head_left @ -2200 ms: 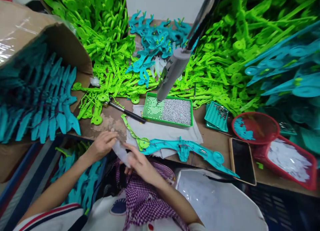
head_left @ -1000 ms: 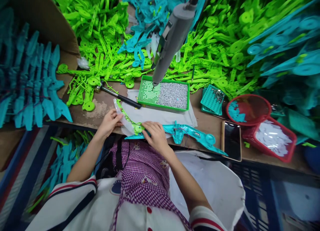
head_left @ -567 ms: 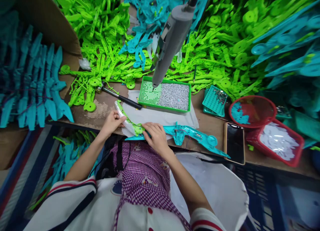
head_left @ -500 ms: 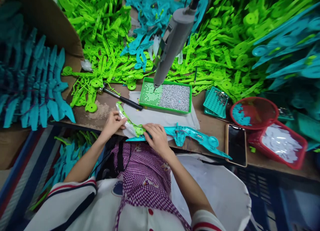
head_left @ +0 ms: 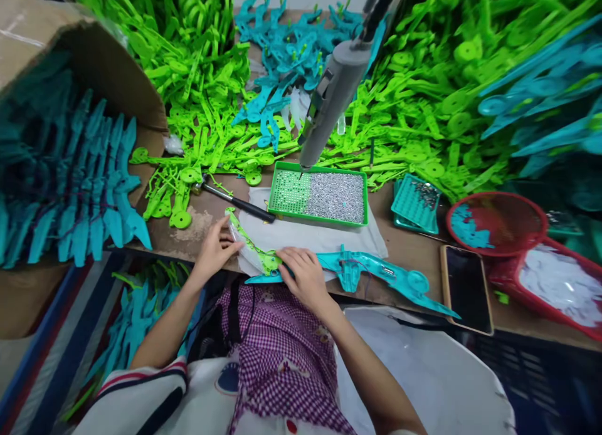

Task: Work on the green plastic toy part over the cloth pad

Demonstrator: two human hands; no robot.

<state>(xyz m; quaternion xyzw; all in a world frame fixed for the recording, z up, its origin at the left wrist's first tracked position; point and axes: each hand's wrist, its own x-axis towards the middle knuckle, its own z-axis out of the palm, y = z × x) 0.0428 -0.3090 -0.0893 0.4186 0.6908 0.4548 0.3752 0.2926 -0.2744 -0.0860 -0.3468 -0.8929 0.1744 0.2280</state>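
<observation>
A long turquoise plastic part (head_left: pixel 350 266), shaped like half of a toy bow, lies along the table's front edge. At its left end sits a bright green curved plastic piece (head_left: pixel 269 261) with a clear plastic piece (head_left: pixel 249 250) along its side. My left hand (head_left: pixel 215 254) is closed, thumb and fingers pinching the clear piece near its upper end. Curled over the joint of the green piece and the turquoise part is my right hand (head_left: pixel 305 275); its fingertips press there and hide part of the joint.
A gray electric screwdriver (head_left: pixel 333 103) hangs above a green tray (head_left: pixel 317 222) of small screws. A black-handled hammer (head_left: pixel 239 202) lies left of it. To the right are a phone (head_left: pixel 466 289), a teal tray (head_left: pixel 414 203) and red baskets (head_left: pixel 498 193). Green parts (head_left: pixel 207 134) pile up behind.
The whole view has shifted, so the table appears lower and slightly right. My left fingers have changed their grip on the clear piece; my right hand stays at the joint.
</observation>
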